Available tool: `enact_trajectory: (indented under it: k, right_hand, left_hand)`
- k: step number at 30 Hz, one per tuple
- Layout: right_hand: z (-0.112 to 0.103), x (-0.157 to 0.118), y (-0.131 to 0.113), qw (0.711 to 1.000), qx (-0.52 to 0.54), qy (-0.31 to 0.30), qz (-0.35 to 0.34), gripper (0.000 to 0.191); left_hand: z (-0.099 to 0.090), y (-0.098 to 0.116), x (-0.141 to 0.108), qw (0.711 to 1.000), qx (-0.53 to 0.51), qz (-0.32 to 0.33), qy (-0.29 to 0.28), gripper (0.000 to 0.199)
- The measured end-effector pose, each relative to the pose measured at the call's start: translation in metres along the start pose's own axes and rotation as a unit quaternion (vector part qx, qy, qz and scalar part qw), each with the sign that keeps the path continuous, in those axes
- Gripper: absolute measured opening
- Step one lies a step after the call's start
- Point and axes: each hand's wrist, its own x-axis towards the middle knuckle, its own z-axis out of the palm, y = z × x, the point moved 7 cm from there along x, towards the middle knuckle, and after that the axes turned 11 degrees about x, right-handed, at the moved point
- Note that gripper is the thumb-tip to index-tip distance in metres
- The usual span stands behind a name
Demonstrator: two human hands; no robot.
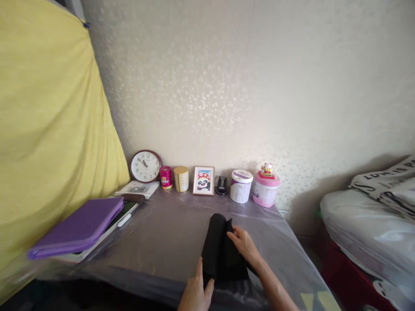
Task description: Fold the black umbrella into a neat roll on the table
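Note:
A black item (214, 246), partly rolled into a tube, lies on the table's front part, with a flat flap spread to its right. My left hand (197, 291) holds the near end of the roll, thumb on its left side and fingers at its bottom. My right hand (243, 244) pinches the upper edge of the flap, just right of the roll. Parts of the flap are hidden behind my right hand and forearm.
Along the wall stand a clock (145, 166), a pink can (166, 178), a yellow-lidded can (181, 179), a framed panda picture (203, 180), a small black object (221, 185) and two tubs (241, 186). A purple folder (78, 226) lies left; bagged bedding (369, 229) is right.

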Motion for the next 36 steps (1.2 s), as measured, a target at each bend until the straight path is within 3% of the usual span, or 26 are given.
enact_trajectory:
  k: [7, 12, 17, 25, 28, 31, 36]
  right_hand:
    - [0.049, 0.017, -0.026, 0.997, -0.061, 0.002, -0.041, 0.025]
    - [0.066, 0.018, -0.032, 0.990, -0.128, -0.021, -0.056, 0.017]
    - [0.078, 0.010, -0.036, 0.991, -0.054, -0.101, -0.068, 0.024]
    - [0.082, 0.002, -0.040, 0.985, -0.082, -0.091, -0.121, 0.017]
    - [0.083, 0.002, -0.040, 0.984, -0.077, -0.097, -0.128, 0.018]
    - [0.084, 0.002, -0.041, 0.984, -0.065, -0.099, -0.135, 0.019]
    - [0.083, -0.015, -0.048, 0.980, -0.041, -0.119, -0.156, 0.024]
  left_hand:
    - [0.001, 0.006, -0.001, 0.993, 0.117, 0.009, -0.022, 0.064]
    - [-0.007, 0.013, -0.006, 0.986, 0.158, -0.025, -0.049, 0.063]
    - [-0.011, 0.016, -0.008, 0.978, 0.197, -0.035, -0.065, 0.063]
    - [-0.011, 0.005, -0.012, 0.972, 0.233, -0.028, 0.017, 0.061]
    - [-0.018, 0.014, -0.013, 0.965, 0.256, 0.027, 0.056, 0.061]
    - [-0.018, 0.025, -0.012, 0.961, 0.259, 0.090, 0.039, 0.067]
    - [0.001, 0.017, -0.001, 0.968, 0.245, 0.050, -0.019, 0.080]
